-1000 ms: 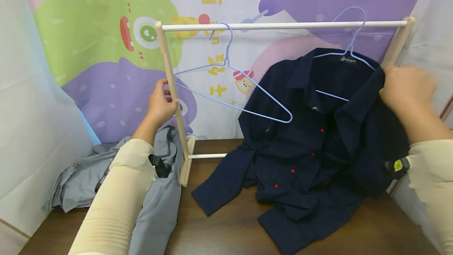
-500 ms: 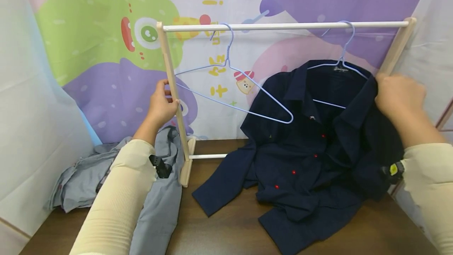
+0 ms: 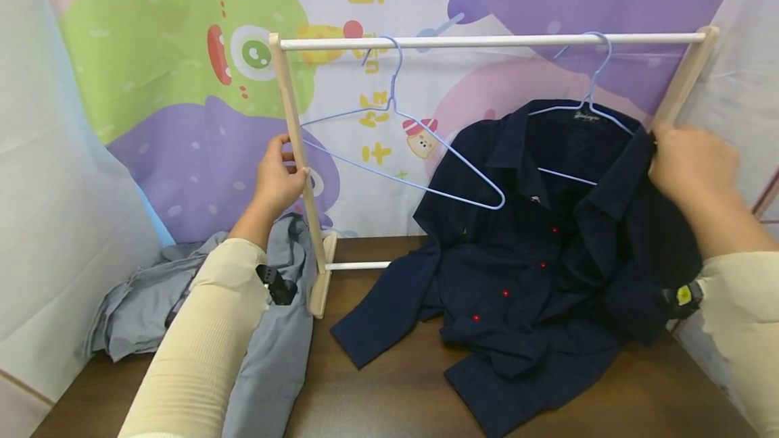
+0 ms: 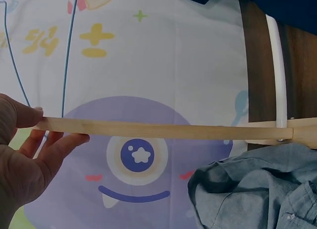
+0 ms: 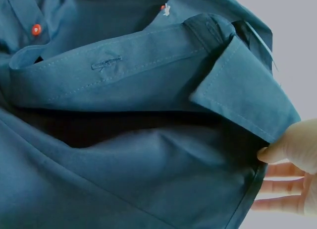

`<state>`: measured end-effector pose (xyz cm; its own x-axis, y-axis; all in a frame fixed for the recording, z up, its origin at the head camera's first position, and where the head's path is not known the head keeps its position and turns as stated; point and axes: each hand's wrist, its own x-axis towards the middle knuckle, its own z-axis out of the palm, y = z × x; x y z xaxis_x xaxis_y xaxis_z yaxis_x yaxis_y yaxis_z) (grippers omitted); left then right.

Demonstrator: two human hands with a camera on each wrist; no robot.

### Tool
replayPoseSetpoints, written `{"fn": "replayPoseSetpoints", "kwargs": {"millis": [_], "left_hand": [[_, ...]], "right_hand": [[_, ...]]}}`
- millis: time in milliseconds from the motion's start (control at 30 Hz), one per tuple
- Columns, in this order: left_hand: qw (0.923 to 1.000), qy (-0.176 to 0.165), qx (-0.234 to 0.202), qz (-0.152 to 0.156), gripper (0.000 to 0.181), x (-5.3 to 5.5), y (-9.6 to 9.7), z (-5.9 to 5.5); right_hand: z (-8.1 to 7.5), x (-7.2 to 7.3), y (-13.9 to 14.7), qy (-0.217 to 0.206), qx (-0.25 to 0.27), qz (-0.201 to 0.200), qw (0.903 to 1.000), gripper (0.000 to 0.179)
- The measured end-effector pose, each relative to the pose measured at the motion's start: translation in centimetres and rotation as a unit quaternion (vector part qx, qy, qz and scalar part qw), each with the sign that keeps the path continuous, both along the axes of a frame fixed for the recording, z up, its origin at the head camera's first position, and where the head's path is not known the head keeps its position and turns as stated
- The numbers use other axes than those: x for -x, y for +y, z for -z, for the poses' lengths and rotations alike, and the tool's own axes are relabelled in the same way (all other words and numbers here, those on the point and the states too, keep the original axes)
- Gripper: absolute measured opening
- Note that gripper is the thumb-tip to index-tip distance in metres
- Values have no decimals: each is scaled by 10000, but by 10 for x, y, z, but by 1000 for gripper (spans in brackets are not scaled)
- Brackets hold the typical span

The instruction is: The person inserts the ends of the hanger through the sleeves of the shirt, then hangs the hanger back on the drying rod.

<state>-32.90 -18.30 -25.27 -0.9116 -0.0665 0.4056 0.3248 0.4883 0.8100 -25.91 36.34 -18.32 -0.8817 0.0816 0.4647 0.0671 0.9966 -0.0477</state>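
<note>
A navy long-sleeved shirt (image 3: 475,269) with red buttons is on a light blue wire hanger (image 3: 589,96), whose hook sits over the white top rail (image 3: 487,41) of a small wooden rack. My right hand (image 3: 694,161) pinches the shirt at its shoulder beside the collar (image 5: 247,90), thumb in front and fingers behind the cloth. With thumb and fingers on either side, my left hand (image 3: 278,178) holds the rack's left post (image 4: 148,129). Close beside that post hangs a second blue wire hanger (image 3: 392,86) with no garment on it.
Grey garments (image 3: 268,350) lie crumpled on the brown table (image 3: 377,397) at the left, right up to the rack's foot (image 3: 322,282). The shirt's sleeves and hem spread over the tabletop. Behind the rack hangs a cartoon-printed cloth (image 3: 207,154).
My right hand has moved down and slightly left with the shirt. The hanger's hook, raised above the rail a second ago, now rests on it. My left hand stays on the post.
</note>
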Motion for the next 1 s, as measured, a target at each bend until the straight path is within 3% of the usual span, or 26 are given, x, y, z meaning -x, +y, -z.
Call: {"fn": "replayPoseSetpoints", "kwargs": {"millis": [233, 467, 600, 733, 833, 1000], "left_hand": [[9998, 56, -144, -158, 60, 0, 2, 4], [9995, 122, -126, -249, 54, -3, -2, 8], [9997, 91, -101, -207, 52, -5, -5, 13], [9998, 91, -69, -148, 49, -8, -9, 19], [9999, 44, -69, -87, 46, -13, -12, 25], [9998, 170, 30, -114, 38, -20, -18, 34]], "right_hand": [[3, -13, -3, 191, 242, -10, 9995, 33], [19, -30, -13, 985, 457, -208, 9939, 30], [34, -36, -20, 1599, 574, -391, 9847, 31], [51, -42, -29, 2173, 668, -842, 9702, 29], [64, -47, -38, 2333, 676, -1093, 9639, 25], [81, -55, -53, 2166, 716, -1363, 9640, 21]]}}
